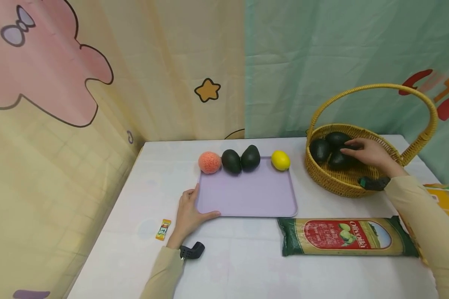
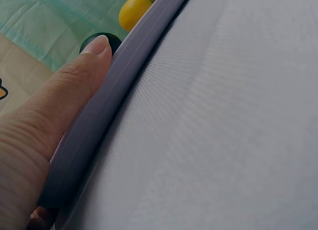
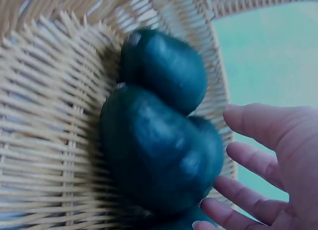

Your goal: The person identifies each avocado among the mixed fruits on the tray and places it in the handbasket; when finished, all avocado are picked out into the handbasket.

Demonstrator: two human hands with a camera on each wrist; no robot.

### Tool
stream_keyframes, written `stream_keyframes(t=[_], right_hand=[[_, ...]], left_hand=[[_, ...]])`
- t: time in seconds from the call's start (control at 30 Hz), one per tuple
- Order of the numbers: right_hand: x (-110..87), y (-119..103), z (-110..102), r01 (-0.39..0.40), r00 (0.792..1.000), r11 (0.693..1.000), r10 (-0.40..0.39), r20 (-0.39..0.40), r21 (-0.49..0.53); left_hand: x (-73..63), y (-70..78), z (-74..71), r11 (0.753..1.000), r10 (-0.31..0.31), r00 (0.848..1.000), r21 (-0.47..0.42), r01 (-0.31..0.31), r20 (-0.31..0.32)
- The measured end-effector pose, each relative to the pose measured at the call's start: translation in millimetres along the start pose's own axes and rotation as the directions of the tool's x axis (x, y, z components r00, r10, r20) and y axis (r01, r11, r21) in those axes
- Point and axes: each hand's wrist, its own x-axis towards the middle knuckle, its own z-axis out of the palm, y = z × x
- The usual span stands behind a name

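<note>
My left hand (image 1: 190,214) holds the near left corner of a lilac tray (image 1: 247,195), thumb along the front rim and fingers at the left side. In the left wrist view the thumb (image 2: 74,78) lies against the rim (image 2: 119,76). Over a wicker basket (image 1: 333,185) at the right is my right hand (image 1: 370,154), fingers spread beside dark green avocados (image 1: 339,160). The right wrist view shows these avocados (image 3: 159,145) with no finger wrapped round them. Along the tray's back edge sit a coral-coloured bumpy ball (image 1: 209,162), two avocados (image 1: 250,158) and a lemon (image 1: 280,160).
A long Olivoilà packet (image 1: 348,236) lies in front of the basket. Beyond the right sleeve is a yellow-orange package (image 1: 443,201), partly covered. A small yellow wrapped snack (image 1: 163,229) lies left of my left wrist. The basket's tall handle (image 1: 374,86) arches above it.
</note>
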Motion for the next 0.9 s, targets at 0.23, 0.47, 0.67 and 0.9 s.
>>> stream_keyframes(t=[0.23, 0.47, 0.67, 0.9], right_hand=[[-16.7, -18, -3, 0.055, 0.990, 0.997, -0.048, -0.130, 0.051], [-43.4, -56, 1, 0.153, 0.949, 0.982, -0.114, -0.295, 0.113], [-48.5, -94, 23, 0.323, 0.888, 0.929, -0.232, -0.397, 0.179], [-33.2, -134, 58, 0.438, 0.869, 0.867, -0.339, -0.361, 0.238]], left_hand=[[0.2, 3.6, 0.0, 1.000, 0.002, 1.000, 0.000, -0.002, 0.002], [0.8, 0.7, -0.7, 1.000, -0.004, 1.000, -0.001, 0.004, 0.003], [0.9, 0.4, -0.7, 1.000, -0.008, 1.000, -0.009, 0.008, 0.010], [0.3, 1.7, -0.8, 1.000, -0.008, 1.000, -0.012, 0.008, 0.005]])
